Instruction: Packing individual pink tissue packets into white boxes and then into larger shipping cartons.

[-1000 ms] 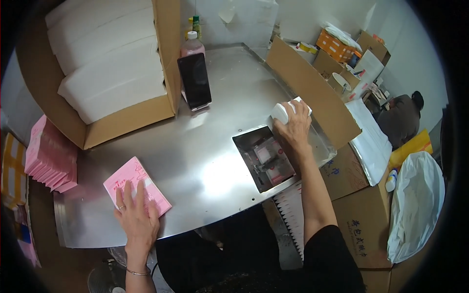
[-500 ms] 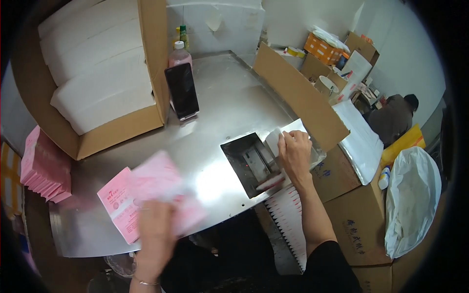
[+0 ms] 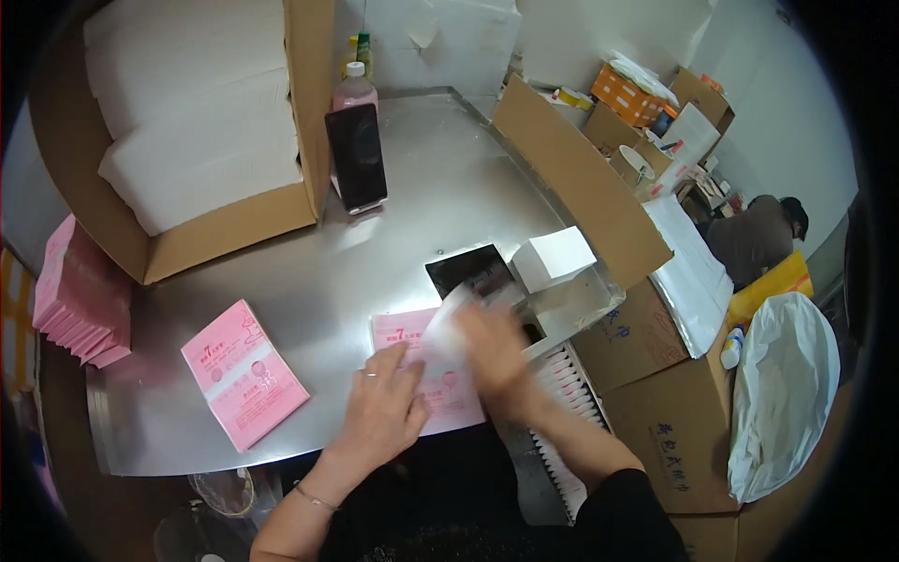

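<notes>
The table (image 3: pixel 309 290) is made of smooth, shiny metal. The pink packet (image 3: pixel 242 372) looks like glossy paper. The big box (image 3: pixel 225 225) is made of matt brown cardboard. The phone (image 3: pixel 356 156) is glossy black.

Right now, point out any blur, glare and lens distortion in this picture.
Head view: the right hand and the white piece it holds are motion-blurred; the left hand is sharp on the pink packet; glare whitens the steel table; fisheye bends the cardboard box edges.
</notes>
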Action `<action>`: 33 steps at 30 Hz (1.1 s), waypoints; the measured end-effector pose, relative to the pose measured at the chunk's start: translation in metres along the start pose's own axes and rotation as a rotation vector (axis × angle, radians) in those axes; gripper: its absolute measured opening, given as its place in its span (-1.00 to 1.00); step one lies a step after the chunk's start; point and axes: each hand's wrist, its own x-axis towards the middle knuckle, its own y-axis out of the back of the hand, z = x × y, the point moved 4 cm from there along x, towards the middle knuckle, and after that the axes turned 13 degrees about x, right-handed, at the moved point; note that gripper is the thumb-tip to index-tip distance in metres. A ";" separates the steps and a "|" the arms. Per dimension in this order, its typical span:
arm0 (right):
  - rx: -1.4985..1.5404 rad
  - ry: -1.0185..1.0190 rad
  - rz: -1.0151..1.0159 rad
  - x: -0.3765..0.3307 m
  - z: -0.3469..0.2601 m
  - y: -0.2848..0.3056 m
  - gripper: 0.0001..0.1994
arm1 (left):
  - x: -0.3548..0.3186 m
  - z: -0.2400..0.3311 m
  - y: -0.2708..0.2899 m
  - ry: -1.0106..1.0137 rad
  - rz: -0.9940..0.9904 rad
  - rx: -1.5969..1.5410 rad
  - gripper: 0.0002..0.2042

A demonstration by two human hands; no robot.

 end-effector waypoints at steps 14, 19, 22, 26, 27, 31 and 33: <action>-0.043 -0.262 -0.100 0.009 0.023 -0.002 -0.58 | 0.002 -0.009 0.010 0.118 -0.041 0.319 -0.43; -0.711 -0.395 0.116 0.013 0.091 0.063 -0.65 | 0.014 0.005 0.015 0.198 -0.155 0.368 -0.46; -0.532 -0.458 0.173 0.000 0.119 0.061 -0.83 | 0.021 0.005 0.016 0.200 -0.141 0.386 -0.47; -0.419 -0.563 0.144 0.001 0.116 0.066 -0.88 | 0.020 0.000 0.021 0.112 -0.074 0.380 -0.53; -0.420 -0.493 0.214 -0.001 0.115 0.067 -0.85 | 0.019 0.001 0.020 0.112 -0.076 0.381 -0.53; -0.492 -0.296 0.240 -0.004 0.101 0.061 -0.67 | 0.013 0.007 0.004 0.039 -0.166 0.393 -0.58; -0.339 -0.250 0.176 -0.001 0.060 0.027 -0.63 | 0.008 0.003 -0.003 0.001 -0.083 0.133 -0.54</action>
